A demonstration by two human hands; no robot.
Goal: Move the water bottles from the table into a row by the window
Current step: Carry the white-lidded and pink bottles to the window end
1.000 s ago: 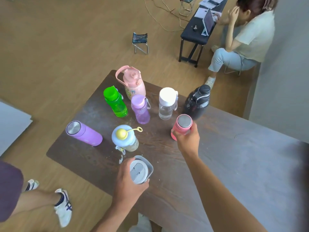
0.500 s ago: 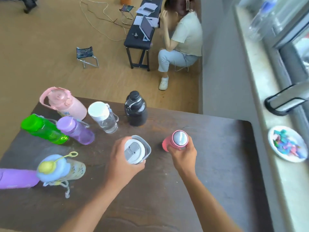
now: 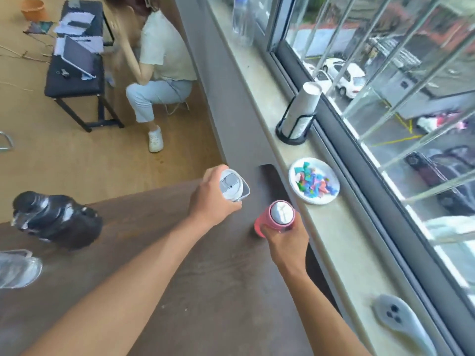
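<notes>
My left hand (image 3: 214,199) grips a grey-lidded bottle (image 3: 232,185) and holds it over the far right corner of the dark table (image 3: 205,291). My right hand (image 3: 285,240) grips a pink bottle (image 3: 276,218) with a silver cap, close to the table's right edge and just short of the windowsill (image 3: 334,235). A black bottle (image 3: 56,219) stands on the table at the left. Below it a clear bottle (image 3: 18,268) shows at the left edge, blurred.
On the sill are a white plate of coloured pieces (image 3: 312,179), a black holder with stacked paper cups (image 3: 299,116), a clear plastic bottle (image 3: 243,19) farther back and a grey object (image 3: 401,322) near me. A person (image 3: 159,62) sits by a black bench (image 3: 74,70).
My view has swung right toward the window. Both hands carried their bottles off the table's middle to its right edge near the sill. The other bottles have left the view at the left.
</notes>
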